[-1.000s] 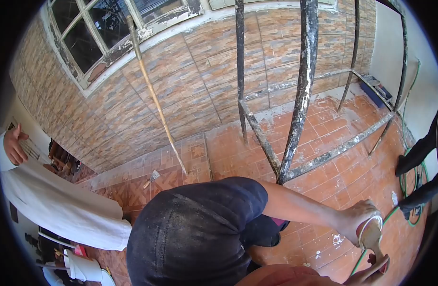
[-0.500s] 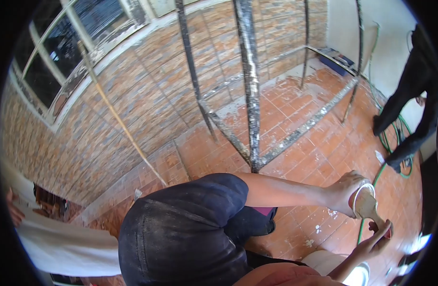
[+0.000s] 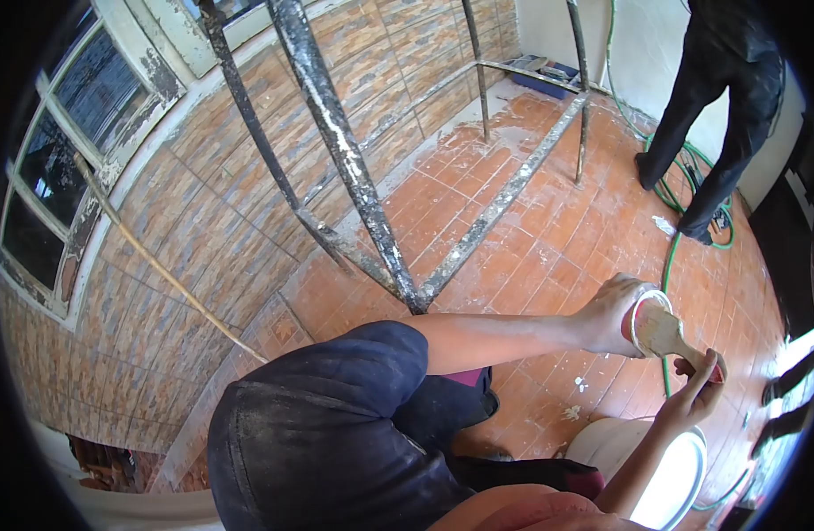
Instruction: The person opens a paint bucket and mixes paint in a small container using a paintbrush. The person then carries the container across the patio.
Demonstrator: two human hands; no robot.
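Observation:
My left hand (image 3: 609,317) is wrapped around a small cup (image 3: 639,311) with a white rim and reddish side. The cup is tilted, its mouth facing right. In my right hand (image 3: 697,394) is a paintbrush (image 3: 659,334), gripped near the reddish end of its handle. Its broad, beige-coated head lies at the cup's mouth, partly inside. How much the cup contains is hidden behind the brush. Below both hands, close to my right forearm, stands a white bucket (image 3: 593,440).
A paint-spattered metal frame (image 3: 504,195) stands ahead on orange floor tiles (image 3: 548,265). A long pole (image 3: 172,279) leans by the stone-patterned wall and window. Another person in dark trousers (image 3: 686,115) stands beside a green hose (image 3: 672,265). A blue tray (image 3: 544,81) sits in the far corner.
My view has swung right, so the frame and wall have shifted left. Cup and brush remain in my hands, slightly higher and further left in view. A person's hand at the left has left view.

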